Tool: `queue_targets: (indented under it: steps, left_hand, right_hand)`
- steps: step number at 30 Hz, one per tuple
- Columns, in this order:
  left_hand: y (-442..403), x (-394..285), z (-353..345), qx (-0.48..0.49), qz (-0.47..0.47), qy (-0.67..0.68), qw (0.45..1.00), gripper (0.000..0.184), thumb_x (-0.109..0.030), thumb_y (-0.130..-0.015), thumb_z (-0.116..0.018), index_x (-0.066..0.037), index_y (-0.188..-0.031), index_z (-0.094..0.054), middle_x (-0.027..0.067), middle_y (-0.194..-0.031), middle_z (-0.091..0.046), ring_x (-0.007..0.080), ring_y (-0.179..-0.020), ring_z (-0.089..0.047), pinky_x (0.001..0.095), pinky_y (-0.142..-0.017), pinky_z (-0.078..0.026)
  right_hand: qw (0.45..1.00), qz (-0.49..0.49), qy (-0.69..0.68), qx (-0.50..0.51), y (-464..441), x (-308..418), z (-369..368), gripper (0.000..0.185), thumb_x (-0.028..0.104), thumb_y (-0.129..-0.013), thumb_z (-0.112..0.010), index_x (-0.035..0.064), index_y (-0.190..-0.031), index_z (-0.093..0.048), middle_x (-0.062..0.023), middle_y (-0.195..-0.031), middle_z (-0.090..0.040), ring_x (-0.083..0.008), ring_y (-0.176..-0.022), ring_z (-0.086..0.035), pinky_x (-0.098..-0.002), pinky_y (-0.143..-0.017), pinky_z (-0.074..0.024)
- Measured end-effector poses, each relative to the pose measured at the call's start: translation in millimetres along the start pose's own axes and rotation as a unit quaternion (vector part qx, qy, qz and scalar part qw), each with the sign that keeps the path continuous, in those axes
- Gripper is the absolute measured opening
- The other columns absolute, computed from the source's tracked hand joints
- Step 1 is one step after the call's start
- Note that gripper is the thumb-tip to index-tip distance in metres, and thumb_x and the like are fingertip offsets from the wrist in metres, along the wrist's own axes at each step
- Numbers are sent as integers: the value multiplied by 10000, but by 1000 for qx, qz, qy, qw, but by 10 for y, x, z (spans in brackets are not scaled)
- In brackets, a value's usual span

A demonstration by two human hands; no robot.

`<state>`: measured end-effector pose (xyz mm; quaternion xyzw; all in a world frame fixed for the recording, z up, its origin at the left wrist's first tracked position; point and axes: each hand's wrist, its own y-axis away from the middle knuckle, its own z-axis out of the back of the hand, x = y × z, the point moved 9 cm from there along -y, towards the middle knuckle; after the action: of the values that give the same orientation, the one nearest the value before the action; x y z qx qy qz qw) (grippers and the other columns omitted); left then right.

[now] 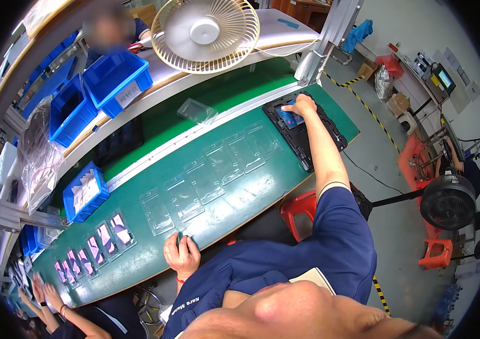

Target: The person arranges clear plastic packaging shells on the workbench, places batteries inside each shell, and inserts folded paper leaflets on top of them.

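Navy short-sleeved shirt (339, 226), white lettering (190, 307), thin red wristband (180, 280), possibly cord

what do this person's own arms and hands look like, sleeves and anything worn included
The bare right hand and bare left hand are ungloved. The right arm's short navy-blue fabric sleeve ends in a narrow pale trim. A thin red wristband circles the left wrist; none shows on the right. White printed lettering marks the navy-blue garment near the left arm.
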<state>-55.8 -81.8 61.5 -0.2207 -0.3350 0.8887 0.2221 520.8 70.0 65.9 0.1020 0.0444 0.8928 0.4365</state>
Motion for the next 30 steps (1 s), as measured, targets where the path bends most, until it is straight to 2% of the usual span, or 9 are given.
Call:
queue_targets:
  steps: [3,6,9,12,17,18,24,28,30]
  left_hand:
    - [11,11,5,-6,-2,3,1000,91,-55,-725,-659,-16,-805,-642,152,-974,-598,330,-882,-577,402,-770,-474]
    - [6,7,21,-13,0,5,1000,89,-56,-725,-660,-16,-802,-641,152,-970,-599,330,-874,-579,401,-767,-475]
    - [21,25,36,-11,4,8,1000,90,-58,-725,-661,-16,-801,-641,150,-969,-599,328,-867,-581,399,-764,-476]
    - [25,39,12,-12,2,13,1000,93,-63,-723,-664,-18,-802,-641,148,-968,-600,326,-863,-584,398,-762,-477]
    - [9,17,14,-1,-6,14,1000,97,-69,-722,-665,-21,-803,-641,144,-966,-600,323,-861,-586,396,-760,-477]
    - [7,14,18,-2,-6,12,1000,97,-70,-722,-664,-21,-803,-642,143,-962,-601,323,-858,-586,396,-759,-478]
    - [-5,16,27,-11,2,11,1000,93,-66,-717,-663,-22,-796,-644,137,-944,-603,316,-838,-591,394,-742,-484]
    - [-40,10,62,-11,-2,27,1000,96,-60,-703,-670,-23,-787,-641,133,-937,-606,308,-834,-593,382,-736,-484]
    - [-36,28,66,-17,1,38,999,106,-62,-700,-674,-22,-793,-641,131,-941,-606,303,-832,-595,379,-737,-483]
  right_hand:
    - [1000,-6,-3,-2,-47,-18,-8,830,555,-562,-815,88,-1205,-574,-118,-1231,-573,-274,-1162,-535,-380,-928,-460]
    - [998,-9,12,-68,6,20,89,848,528,-551,-833,61,-1200,-549,-129,-1212,-583,-273,-1135,-555,-380,-910,-471]
    - [994,8,-74,-82,50,-36,106,765,474,-548,-849,21,-1088,-552,-161,-1151,-603,-300,-1075,-583,-396,-893,-474]
    - [983,38,-115,-134,51,-50,156,777,459,-531,-858,14,-1098,-565,-181,-1121,-616,-293,-1055,-595,-387,-879,-480]
    - [985,127,-97,-67,40,287,-172,806,483,-463,-865,-10,-1047,-610,-200,-1081,-628,-330,-1043,-592,-397,-886,-472]
    - [984,136,-70,-89,316,421,-29,727,442,-499,-876,-8,-1010,-624,-204,-1082,-629,-329,-1036,-602,-414,-859,-496]
    - [993,110,-9,-35,388,549,-35,761,446,-521,-864,17,-1077,-573,-193,-1119,-613,-337,-1064,-582,-418,-878,-474]
    - [987,148,-11,-68,321,549,-74,858,486,-520,-846,8,-1149,-511,-207,-1085,-623,-330,-1057,-591,-402,-866,-480]
    - [979,183,-32,-86,183,501,-174,802,497,-525,-838,10,-1095,-552,-208,-1056,-632,-312,-1023,-610,-392,-848,-483]
